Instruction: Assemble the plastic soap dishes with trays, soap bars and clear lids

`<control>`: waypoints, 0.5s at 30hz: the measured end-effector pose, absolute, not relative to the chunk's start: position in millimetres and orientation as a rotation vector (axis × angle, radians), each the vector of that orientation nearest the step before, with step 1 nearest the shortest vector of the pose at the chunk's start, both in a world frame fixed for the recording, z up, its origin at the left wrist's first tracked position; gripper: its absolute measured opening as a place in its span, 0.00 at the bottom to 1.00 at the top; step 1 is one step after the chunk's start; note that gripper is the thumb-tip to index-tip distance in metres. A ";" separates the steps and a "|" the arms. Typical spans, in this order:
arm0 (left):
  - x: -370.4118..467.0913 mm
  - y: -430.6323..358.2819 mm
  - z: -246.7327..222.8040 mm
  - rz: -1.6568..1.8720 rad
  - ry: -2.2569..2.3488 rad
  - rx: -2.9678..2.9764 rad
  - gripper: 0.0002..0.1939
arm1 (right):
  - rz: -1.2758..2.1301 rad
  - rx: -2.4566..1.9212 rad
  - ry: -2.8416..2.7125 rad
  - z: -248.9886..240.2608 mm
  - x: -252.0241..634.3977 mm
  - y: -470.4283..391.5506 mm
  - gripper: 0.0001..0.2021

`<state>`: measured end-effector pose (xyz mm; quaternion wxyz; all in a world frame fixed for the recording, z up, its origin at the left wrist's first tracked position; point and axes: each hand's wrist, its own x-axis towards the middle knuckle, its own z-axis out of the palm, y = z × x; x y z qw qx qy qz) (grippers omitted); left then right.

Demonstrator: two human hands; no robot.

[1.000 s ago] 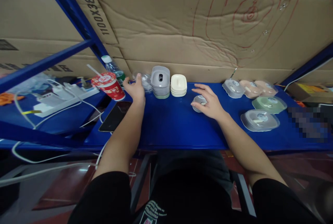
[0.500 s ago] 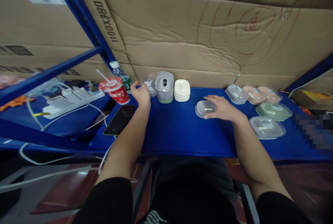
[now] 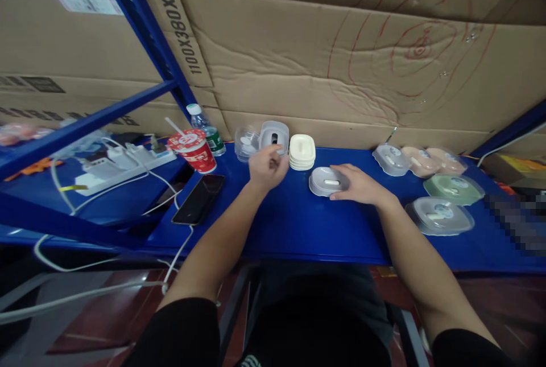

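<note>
My right hand (image 3: 358, 184) grips the right end of a small grey lidded container (image 3: 326, 180) that has a white tab on its top. Thumb in front and fingers behind, it keeps the container at the blue table. My left hand (image 3: 268, 169) is in the air with curled fingers, before a stack of grey containers (image 3: 268, 130) whose lower part it hides. Whatever the left fingers hold, if anything, cannot be made out. Just right of that hand stands a stack of cream square lids (image 3: 302, 151). Nested clear plastic covers (image 3: 246, 144) are left of the grey stack.
At left are a red paper cup (image 3: 196, 153) with a straw, a water bottle (image 3: 209, 131), a phone (image 3: 199, 199) and a power strip (image 3: 115, 170) with cables. Wrapped grey (image 3: 390, 160), peach (image 3: 420, 162) and green (image 3: 454, 188) containers sit at right. Cardboard (image 3: 298, 54) backs the table.
My left hand has moved right, from beside the clear covers to in front of the grey stack. My right hand and its grey container have shifted slightly left. The view has tilted a little.
</note>
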<state>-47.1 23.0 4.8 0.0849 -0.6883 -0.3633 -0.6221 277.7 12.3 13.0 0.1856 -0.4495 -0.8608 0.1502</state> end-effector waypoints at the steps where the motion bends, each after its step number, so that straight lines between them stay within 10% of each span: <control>1: -40.8 16.9 4.0 -1.709 -1.011 -2.189 0.18 | 0.420 -1.228 -2.411 13.7 274.2 10.8 0.50; 15: -22.9 4.5 1.6 -0.895 -1.150 -2.805 0.53 | 0.429 -1.065 -2.347 19.9 265.7 5.6 0.50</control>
